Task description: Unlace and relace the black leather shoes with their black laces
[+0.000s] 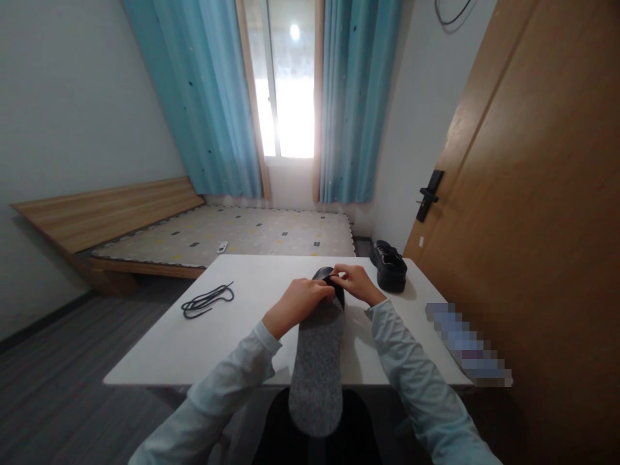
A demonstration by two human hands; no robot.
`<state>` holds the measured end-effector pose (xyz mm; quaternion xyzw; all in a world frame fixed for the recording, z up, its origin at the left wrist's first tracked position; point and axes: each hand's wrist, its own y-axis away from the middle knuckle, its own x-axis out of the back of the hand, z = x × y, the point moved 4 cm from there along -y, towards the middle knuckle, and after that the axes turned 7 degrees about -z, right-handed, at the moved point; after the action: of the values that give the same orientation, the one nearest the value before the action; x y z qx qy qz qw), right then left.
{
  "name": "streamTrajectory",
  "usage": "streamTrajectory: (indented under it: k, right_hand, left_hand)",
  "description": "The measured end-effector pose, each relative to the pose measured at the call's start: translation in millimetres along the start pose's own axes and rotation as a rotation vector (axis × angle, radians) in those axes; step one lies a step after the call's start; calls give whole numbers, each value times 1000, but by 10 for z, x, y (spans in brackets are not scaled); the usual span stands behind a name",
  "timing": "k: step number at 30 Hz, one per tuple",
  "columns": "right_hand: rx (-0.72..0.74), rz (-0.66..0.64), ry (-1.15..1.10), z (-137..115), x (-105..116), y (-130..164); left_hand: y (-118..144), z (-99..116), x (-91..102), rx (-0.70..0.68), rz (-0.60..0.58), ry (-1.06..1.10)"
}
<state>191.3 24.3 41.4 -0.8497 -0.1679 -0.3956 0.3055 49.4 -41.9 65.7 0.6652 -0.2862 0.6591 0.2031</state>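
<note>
A grey felt insole (pixel 317 361) runs from the white table (pixel 203 336) toward me and hangs over its near edge. A black shoe (pixel 325 276) lies at the insole's far end, mostly hidden by my fingers. My left hand (pixel 298 302) grips the insole's far end where it meets that shoe. On the right, my right hand (pixel 356 282) pinches the shoe's top edge. Both hands touch each other over the shoe's opening.
A second black shoe (pixel 389 265) stands at the table's far right corner. Loose black laces (pixel 208 300) lie on the table's left side. A wooden door (pixel 523 213) stands close on the right. Beyond the table lies a low bed (pixel 232 236) under a curtained window.
</note>
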Motion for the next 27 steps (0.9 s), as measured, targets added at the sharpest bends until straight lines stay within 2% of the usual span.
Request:
streamTrajectory:
  k: [5,9,13,15,17,19,22,27]
  right_hand:
    - [-16,40,20,26,-23,6]
    - [-33,34,17,24,-28,17]
    - [-35,28,-2,24,-30,25]
    - [-31,30,-5,21,-29,28]
    - [-36,33,-6,16,-27,29]
    - [-43,29,-12,7,-27,30]
    - [-45,23,-13,-4,-28,31]
    - [-33,18,7,2,-34,33]
  left_hand:
    - [-58,63,49,-81,-66,-50]
    - [-143,104,-27,-124,-91,-169]
    - [-178,203,-75,-241,-124,-315]
    - [-184,238,-23,-222,-163,-258]
    - [-194,249,38,-157,-236,-148]
    - [-213,257,58,-153,-317,-98]
    - [-268,246,-11,-254,-384,-131]
    - [-363,202,-216,-454,-361,-118]
